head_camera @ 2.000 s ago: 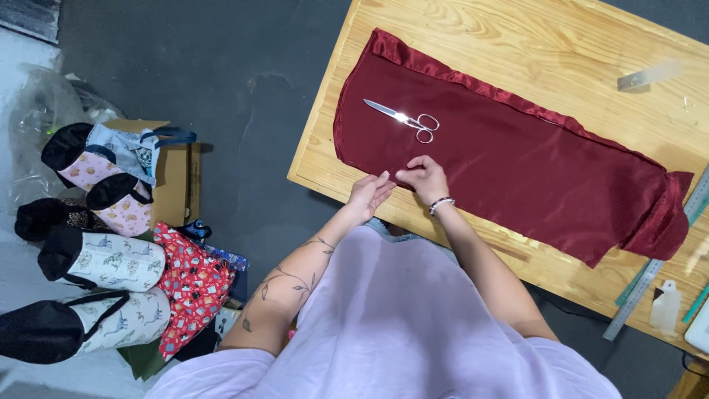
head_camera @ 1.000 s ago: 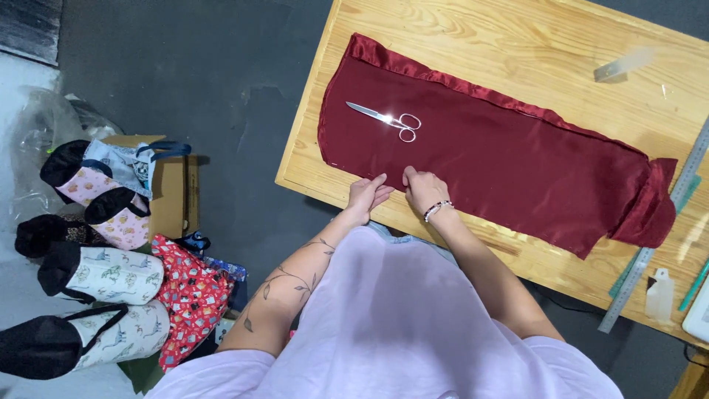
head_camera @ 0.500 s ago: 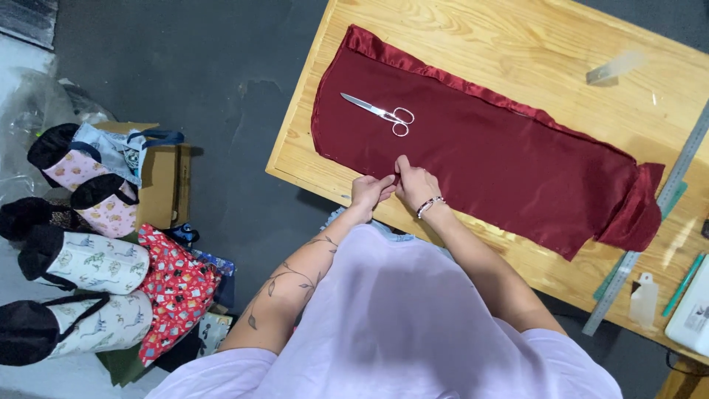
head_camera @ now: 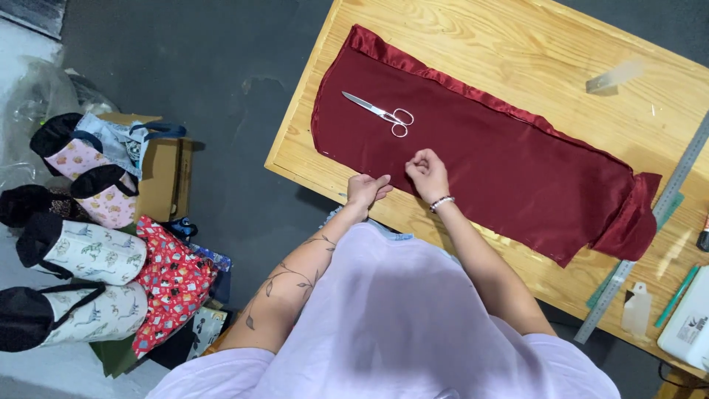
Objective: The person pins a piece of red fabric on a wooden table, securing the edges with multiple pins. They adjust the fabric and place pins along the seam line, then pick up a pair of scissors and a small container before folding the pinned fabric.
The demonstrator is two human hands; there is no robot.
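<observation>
A long dark red satin fabric point(head_camera: 502, 155) lies flat across the wooden table point(head_camera: 517, 44), with its right end folded over. Silver scissors point(head_camera: 380, 114) rest on its left part. My left hand point(head_camera: 367, 188) lies flat with fingers stretched out on the fabric's near edge. Just to its right is my right hand point(head_camera: 427, 171), which wears a bead bracelet. Its fingers are curled and pinch the cloth a little in from that edge.
A long metal ruler point(head_camera: 650, 229) lies along the table's right side, beside green strips point(head_camera: 676, 295), a small white bottle point(head_camera: 635, 310) and a white box point(head_camera: 690, 325). A clear ruler point(head_camera: 609, 80) lies at the far side. Patterned fabric bags point(head_camera: 81, 251) and a cardboard box point(head_camera: 162, 185) stand on the floor at left.
Both hands were pinched together at the fabric's near edge. Now my right hand has lifted slightly onto the cloth and my left hand has flattened out. The camera view has shifted.
</observation>
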